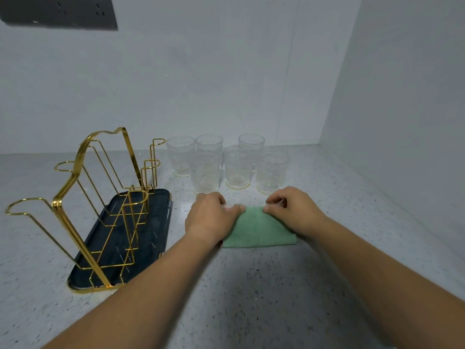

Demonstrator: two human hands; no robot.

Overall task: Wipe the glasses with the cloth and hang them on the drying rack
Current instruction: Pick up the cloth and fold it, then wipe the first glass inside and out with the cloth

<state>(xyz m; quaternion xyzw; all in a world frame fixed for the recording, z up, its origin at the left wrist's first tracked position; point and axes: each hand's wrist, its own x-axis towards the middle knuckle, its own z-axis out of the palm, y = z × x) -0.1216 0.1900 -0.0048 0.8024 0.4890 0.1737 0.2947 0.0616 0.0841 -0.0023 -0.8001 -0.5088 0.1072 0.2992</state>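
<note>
— How's the light?
— Dim, flat, cool grey. A soft shadow lies on the counter (251, 285) at 6 o'clock, between the arms (151, 285).
— Glare?
— Thin glints on the rack (56, 204) wires at 9 o'clock, pale streaks on the tray (151, 222).
— Sharp?
— Soft all over. The glasses (237, 167) at centre look hazy, the cloth (259, 227) shows no weave, the socket plate (57, 11) at 10 o'clock is smeared. The wall (226, 71) corner leans at 2 o'clock.

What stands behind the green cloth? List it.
Six clear glasses stand upright on the counter behind the cloth. The left hand and right hand cover its far corners, hiding what lies beneath them.
</note>
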